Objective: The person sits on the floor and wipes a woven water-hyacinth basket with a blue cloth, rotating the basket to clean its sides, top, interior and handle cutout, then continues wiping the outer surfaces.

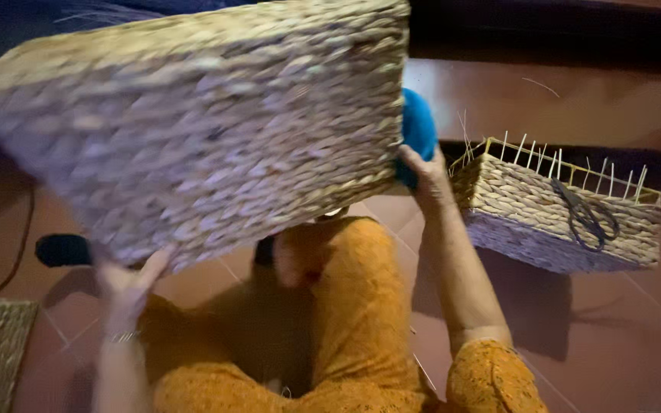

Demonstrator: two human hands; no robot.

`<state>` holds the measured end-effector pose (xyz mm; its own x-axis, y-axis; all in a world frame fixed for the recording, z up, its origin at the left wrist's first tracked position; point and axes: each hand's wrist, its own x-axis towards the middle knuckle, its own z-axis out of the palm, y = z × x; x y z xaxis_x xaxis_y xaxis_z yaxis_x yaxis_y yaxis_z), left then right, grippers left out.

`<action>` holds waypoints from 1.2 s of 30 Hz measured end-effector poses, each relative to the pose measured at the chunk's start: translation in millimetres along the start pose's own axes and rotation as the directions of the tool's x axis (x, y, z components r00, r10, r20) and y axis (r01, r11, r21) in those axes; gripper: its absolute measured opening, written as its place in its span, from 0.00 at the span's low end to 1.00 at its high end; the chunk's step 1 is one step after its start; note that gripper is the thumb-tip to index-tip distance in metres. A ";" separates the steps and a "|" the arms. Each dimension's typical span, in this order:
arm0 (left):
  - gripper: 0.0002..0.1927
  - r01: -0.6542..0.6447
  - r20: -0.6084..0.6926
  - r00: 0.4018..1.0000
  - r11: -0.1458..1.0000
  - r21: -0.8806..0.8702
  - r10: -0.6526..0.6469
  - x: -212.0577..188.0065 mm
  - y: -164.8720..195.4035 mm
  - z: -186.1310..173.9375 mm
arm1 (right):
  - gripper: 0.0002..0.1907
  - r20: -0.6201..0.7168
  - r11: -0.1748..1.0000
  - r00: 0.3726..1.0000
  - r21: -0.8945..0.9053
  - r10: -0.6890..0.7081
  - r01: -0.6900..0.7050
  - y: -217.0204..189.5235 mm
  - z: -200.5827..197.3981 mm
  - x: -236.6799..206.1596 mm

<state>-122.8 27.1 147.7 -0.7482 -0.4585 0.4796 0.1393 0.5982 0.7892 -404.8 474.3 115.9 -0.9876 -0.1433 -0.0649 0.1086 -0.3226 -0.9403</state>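
1. Her left hand (128, 283) props the lower corner of a big woven basket (200, 126), fingers spread against it.
2. The basket hangs tilted between both hands.
3. Her right hand (422, 172) grips its other edge.
4. Just beyond the right hand sits an unfinished basket (556, 210), scissors (587, 218) on it.

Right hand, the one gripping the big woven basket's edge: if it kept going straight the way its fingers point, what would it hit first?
Most likely the blue object directly above the right hand, beside the large woven basket; depth is unclear.
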 end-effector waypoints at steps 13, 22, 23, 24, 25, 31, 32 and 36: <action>0.38 0.281 0.436 0.890 0.914 -0.293 -0.134 169.4 -69.3 303.3 | 0.36 -0.229 0.958 0.939 -0.191 -0.254 0.213 -49.7 -150.1 105.3; 0.43 0.251 0.388 0.916 0.901 -0.354 -0.103 147.1 -110.7 350.0 | 0.36 -0.410 0.936 0.860 -0.298 -0.304 0.189 1.6 -182.2 126.3; 0.43 0.243 0.378 0.922 0.880 -0.408 -0.079 143.2 -111.3 347.2 | 0.37 -0.414 0.926 0.840 -0.285 -0.351 0.246 7.7 -182.4 120.9; 0.39 0.326 0.429 0.877 0.923 -0.203 -0.216 139.9 -110.8 345.8 | 0.38 -0.417 0.913 0.818 -0.271 -0.397 0.305 12.2 -182.2 116.9; 0.37 0.400 0.447 0.816 0.916 0.019 -0.366 135.2 -109.1 344.2 | 0.39 -0.418 0.899 0.798 -0.256 -0.434 0.355 15.4 -180.9 114.7; 0.34 0.457 0.433 0.797 0.889 0.022 -0.420 158.8 -90.0 383.0 | 0.37 -0.496 0.871 0.717 -0.292 -0.490 0.394 12.6 -172.7 160.7; 0.35 0.477 0.443 0.809 0.873 -0.107 -0.387 166.8 -88.6 394.0 | 0.38 -0.489 0.865 0.715 -0.306 -0.500 0.396 10.8 -173.2 173.8; 0.47 0.414 0.390 0.875 0.860 -0.298 -0.286 185.3 -97.6 423.7 | 0.39 -0.387 0.765 0.690 -0.511 -0.612 0.392 7.2 -175.2 203.2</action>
<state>-549.8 162.2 -3.1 -0.9476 -0.3165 0.0443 0.0034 0.1288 0.9917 -624.7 606.8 37.5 -0.7917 0.4607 0.4013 -0.3620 0.1753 -0.9155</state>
